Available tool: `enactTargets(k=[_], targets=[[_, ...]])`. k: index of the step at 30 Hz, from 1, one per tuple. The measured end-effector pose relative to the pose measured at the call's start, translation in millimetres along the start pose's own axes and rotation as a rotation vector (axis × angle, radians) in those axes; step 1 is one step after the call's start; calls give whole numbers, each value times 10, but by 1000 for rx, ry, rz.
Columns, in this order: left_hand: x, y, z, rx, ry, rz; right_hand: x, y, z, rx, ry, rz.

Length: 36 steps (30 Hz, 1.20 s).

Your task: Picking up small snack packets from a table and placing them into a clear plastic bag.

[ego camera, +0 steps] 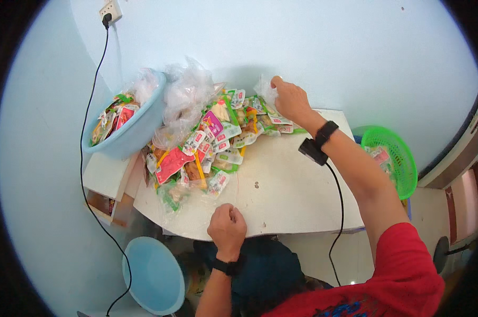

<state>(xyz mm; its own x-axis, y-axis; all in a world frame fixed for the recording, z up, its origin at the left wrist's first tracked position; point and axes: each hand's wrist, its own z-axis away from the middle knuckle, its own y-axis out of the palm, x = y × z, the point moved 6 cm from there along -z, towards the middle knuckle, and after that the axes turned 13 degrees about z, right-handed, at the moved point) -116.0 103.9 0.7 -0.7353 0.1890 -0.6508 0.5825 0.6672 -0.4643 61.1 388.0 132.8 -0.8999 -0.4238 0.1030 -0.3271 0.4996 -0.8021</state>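
My right hand (290,99) reaches to the back of the white table (290,186), its fingers closed on a clear plastic bag (266,88) beside the heap. Near the table's front edge rests my left hand (228,230), fingers curled; whether it holds anything cannot be made out. A heap of small sealed food packets (223,134), coloured red, green, yellow and purple, covers the table's left and back. Crumpled clear plastic bags (185,95) lie against the heap's back left. Both wrists wear black bands, and a small black device is at the right one.
A light blue basin (140,130) of packets leans at the left on a white drawer cabinet (104,178). Another blue basin (156,277) stands low at the left front. To the right is a green plastic basket (407,166) holding packets. Black cables (82,158) hang at the left and right.
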Motion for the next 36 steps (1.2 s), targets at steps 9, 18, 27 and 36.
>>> enactTargets(k=[9, 18, 27, 36], targets=[[28, -18, 11, -15, -21, 34, 404, 900, -783, -114, -238, 301], [34, -40, -20, -11, -69, 32, 550, 1427, -1067, 474, -227, 75], [19, -29, -16, -17, -32, 37, 194, 1692, -1026, 414, 34, -629], [-6, -34, 11, -80, 12, 41, 275, 797, -487, -339, -95, -185]])
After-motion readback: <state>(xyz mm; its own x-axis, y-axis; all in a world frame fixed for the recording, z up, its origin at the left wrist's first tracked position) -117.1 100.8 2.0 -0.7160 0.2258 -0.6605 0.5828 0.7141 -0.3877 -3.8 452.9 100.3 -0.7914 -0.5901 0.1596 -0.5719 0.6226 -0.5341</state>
